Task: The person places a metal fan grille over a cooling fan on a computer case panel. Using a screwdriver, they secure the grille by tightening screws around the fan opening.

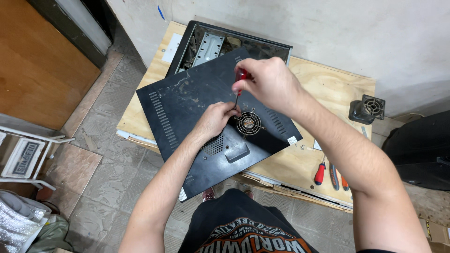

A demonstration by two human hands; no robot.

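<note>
I see the right hand (269,82) closed on the red-handled screwdriver (239,86), shaft near-vertical, tip beside the round wire fan grille (248,123). The left hand (216,119) pinches the shaft low, resting on the black metal case panel (187,112) atop the plywood worktop (323,89).

The computer case side panel (197,117) was matt black sheet metal, dusty and scuffed. Its round fan grille (248,123) was shiny wire. The screwdriver (240,80) had a glossy red plastic handle. The workbench top (323,89) was pale, raw plywood.
</note>
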